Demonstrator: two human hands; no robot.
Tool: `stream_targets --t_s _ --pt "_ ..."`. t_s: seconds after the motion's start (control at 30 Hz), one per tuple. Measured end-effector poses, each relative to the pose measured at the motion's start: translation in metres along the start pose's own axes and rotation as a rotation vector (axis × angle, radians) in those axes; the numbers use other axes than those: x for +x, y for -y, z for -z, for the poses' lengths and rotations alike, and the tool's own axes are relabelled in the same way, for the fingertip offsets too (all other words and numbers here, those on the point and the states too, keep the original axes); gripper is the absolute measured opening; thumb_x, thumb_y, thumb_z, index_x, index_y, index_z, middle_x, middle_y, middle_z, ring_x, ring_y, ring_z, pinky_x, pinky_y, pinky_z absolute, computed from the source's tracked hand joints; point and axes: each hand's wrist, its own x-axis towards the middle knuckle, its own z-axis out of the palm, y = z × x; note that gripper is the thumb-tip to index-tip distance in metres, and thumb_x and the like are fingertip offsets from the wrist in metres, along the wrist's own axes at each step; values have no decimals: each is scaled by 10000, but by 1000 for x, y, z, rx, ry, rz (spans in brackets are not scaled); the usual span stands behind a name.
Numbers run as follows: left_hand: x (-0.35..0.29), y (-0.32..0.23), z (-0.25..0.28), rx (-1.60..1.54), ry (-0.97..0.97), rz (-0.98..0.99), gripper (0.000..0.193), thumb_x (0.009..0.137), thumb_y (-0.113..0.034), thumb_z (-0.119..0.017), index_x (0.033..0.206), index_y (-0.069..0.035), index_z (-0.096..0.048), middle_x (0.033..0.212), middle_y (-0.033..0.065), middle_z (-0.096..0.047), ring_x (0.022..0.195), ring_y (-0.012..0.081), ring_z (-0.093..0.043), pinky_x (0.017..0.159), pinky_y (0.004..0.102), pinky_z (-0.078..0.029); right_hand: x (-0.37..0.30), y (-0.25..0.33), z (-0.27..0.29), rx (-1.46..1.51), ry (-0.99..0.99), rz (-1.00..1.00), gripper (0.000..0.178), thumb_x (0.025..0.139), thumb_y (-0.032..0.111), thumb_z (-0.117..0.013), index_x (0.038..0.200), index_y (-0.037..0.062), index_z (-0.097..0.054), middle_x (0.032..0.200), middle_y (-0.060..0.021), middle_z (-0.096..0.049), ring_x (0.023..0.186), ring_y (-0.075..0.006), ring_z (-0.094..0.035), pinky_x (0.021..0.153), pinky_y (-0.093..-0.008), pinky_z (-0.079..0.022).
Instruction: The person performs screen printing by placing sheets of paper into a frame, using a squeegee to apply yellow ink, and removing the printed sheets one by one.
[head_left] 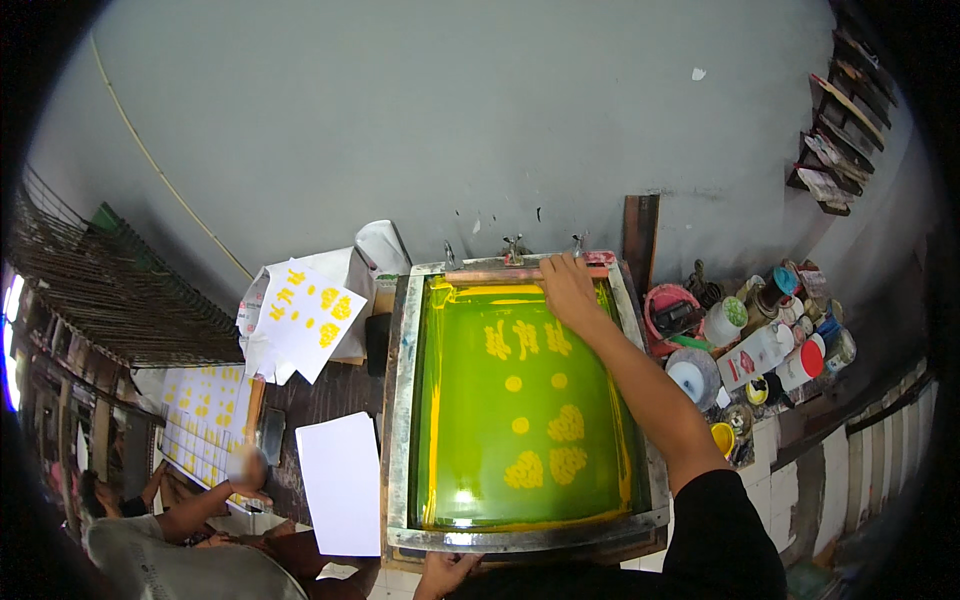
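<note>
In front of me lies a screen-printing frame [400, 440] with a metal rim, its green mesh [470, 400] carrying yellow figures and dots. Streaks of yellow ink run along the mesh's sides and far end. My right hand [570, 290] reaches across to the far end, fingers closed over a squeegee [500, 275] with a wooden bar that lies crosswise there. At the near rim, my left hand [447, 573] is curled against the frame's edge; part of its fingers is hidden beneath it.
Blank white paper [340, 485] lies left of the frame; printed sheets [308, 315] sit beyond it. Metal clamps [513, 248] stand at the frame's far edge. Ink tubs and bottles [760, 355] crowd the right. At lower left, another person [200, 550] is beside a rack of printed sheets [205, 410].
</note>
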Motion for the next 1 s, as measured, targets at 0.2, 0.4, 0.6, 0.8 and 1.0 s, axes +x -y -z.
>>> stream_targets --t_s 0.2,0.4,0.6,0.8,1.0 --pt "4 -7 0 141 8 -151 223 937 -108 -752 1090 34 -676 866 80 -700 700 158 -642 571 319 -519 9 -6 -2 106 53 19 288 855 160 -728 1084 23 -622 1084 -153 -658 1088 -321 -590 950 -447 -430" --pt "-1 -13 -2 58 -10 -8 176 939 -101 -750 1044 28 -692 827 67 -697 691 148 -637 584 311 -518 11 -10 3 101 150 -21 309 859 196 -748 1077 20 -619 1077 -161 -667 1088 -326 -603 956 -459 -425" --pt "1 -15 -3 8 -18 59 159 942 -91 -745 1033 30 -694 819 67 -699 685 148 -640 583 308 -516 10 -13 0 96 86 15 292 850 169 -748 1070 20 -626 1059 -172 -674 1079 -342 -610 955 -460 -431" --pt "-1 -25 -1 48 37 -41 148 949 -89 -744 1033 13 -677 866 75 -699 726 156 -639 624 311 -514 9 -6 -10 59 2 21 248 849 145 -721 1042 22 -624 1050 -157 -665 1061 -345 -605 921 -475 -435" --pt "7 -9 6 91 56 105 118 951 -60 -739 1003 -7 -647 815 62 -656 668 152 -594 586 303 -481 5 3 -18 67 -37 44 284 784 61 -677 1064 36 -634 1031 -142 -660 1054 -310 -598 908 -436 -438"
